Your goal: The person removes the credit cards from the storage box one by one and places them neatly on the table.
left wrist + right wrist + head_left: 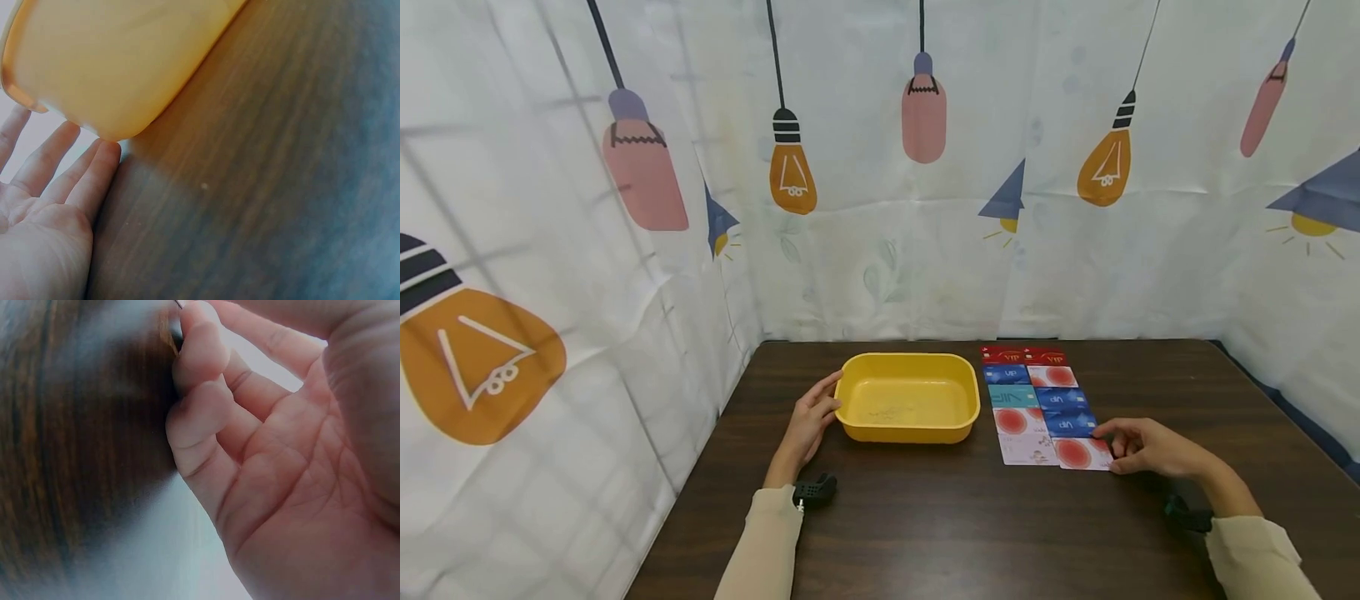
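A yellow rectangular basin [910, 433] stands on the table, its floor bare apart from faint marks. My left hand [814, 417] touches its left side with extended fingertips, and the left wrist view shows those fingers [94, 178] against the basin wall [125, 69]. To the right, overlapping cards lie in two columns: red, blue, teal and pink ones, several printed VIP. At the near end of the right column, my right hand [1157, 452] holds the right edge of a pink card with a red circle [1075, 453] between thumb and index finger. Its other fingers [200, 419] are curled.
The dark wooden table [925, 533] extends in front of the basin and cards. A white curtain [880, 250] printed with lamps hangs behind the table and along its sides. Dark bands [816, 490] sit on both wrists.
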Action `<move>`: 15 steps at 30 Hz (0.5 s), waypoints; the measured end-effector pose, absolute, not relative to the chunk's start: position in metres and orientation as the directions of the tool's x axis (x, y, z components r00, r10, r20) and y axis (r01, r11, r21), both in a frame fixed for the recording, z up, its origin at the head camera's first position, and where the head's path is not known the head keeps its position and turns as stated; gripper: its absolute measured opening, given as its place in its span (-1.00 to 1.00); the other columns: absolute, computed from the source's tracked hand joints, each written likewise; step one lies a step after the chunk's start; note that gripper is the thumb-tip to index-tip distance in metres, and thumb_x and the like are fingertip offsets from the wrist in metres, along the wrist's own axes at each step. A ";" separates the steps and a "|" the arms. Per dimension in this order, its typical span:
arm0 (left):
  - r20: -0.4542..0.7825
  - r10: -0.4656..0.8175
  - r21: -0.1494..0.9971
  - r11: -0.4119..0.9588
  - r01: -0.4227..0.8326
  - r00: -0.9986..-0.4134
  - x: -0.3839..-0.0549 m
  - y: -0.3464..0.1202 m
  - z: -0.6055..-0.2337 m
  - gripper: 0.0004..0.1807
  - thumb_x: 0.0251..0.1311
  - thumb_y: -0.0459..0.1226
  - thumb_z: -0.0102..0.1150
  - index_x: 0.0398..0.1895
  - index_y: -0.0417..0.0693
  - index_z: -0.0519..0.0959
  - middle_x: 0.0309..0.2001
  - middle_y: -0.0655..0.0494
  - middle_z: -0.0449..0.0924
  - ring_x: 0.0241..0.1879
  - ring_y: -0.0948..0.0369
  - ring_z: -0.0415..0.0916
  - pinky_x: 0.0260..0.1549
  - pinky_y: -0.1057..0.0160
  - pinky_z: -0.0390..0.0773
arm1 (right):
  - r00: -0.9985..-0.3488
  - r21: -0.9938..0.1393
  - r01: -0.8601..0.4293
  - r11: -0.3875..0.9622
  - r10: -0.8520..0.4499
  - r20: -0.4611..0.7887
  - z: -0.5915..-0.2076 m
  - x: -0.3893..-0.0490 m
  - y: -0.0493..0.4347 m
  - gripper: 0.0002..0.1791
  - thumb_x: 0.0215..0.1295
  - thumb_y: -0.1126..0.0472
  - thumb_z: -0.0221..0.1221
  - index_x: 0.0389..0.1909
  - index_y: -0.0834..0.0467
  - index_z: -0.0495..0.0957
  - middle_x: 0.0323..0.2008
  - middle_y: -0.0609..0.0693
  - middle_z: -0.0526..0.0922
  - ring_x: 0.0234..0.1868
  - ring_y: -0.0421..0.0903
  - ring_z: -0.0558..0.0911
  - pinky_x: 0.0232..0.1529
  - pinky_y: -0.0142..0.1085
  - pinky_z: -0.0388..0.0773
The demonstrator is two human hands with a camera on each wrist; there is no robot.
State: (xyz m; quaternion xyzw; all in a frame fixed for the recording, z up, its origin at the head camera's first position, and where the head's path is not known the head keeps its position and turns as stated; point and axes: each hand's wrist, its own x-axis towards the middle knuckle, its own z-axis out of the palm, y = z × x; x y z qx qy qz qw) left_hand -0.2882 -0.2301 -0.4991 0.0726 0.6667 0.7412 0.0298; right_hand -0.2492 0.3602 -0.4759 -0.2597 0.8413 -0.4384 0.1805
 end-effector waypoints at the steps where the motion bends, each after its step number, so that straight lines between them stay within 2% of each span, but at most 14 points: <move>1: 0.068 0.140 0.993 -0.110 0.053 -0.988 -0.288 -0.230 -0.499 -0.41 0.47 -0.40 -0.05 0.54 0.00 0.30 0.60 -0.02 0.15 0.57 0.01 0.15 0.32 0.13 0.50 | -0.800 -0.831 -0.283 0.479 -0.596 -0.071 -0.476 -0.250 0.360 -0.50 0.31 0.32 0.30 0.18 0.48 0.44 -0.36 0.03 0.50 -0.47 -0.13 0.48 -0.50 -0.37 0.43; 10: 0.071 0.136 0.992 -0.109 0.057 -0.988 -0.288 -0.230 -0.498 -0.41 0.46 -0.41 -0.04 0.54 -0.01 0.30 0.59 -0.03 0.16 0.57 0.02 0.14 0.31 0.17 0.52 | -0.806 -0.830 -0.280 0.482 -0.588 -0.070 -0.477 -0.250 0.360 -0.52 0.30 0.32 0.32 0.16 0.45 0.47 -0.36 0.03 0.49 -0.48 -0.15 0.47 -0.52 -0.37 0.42; 15: 0.064 0.126 0.993 -0.110 0.050 -0.990 -0.288 -0.230 -0.498 -0.41 0.46 -0.42 -0.05 0.53 -0.01 0.32 0.59 -0.03 0.17 0.58 0.03 0.13 0.34 0.10 0.48 | -0.803 -0.824 -0.299 0.481 -0.594 -0.056 -0.479 -0.250 0.360 -0.52 0.29 0.33 0.31 0.16 0.46 0.46 -0.37 0.05 0.49 -0.50 -0.14 0.46 -0.54 -0.36 0.41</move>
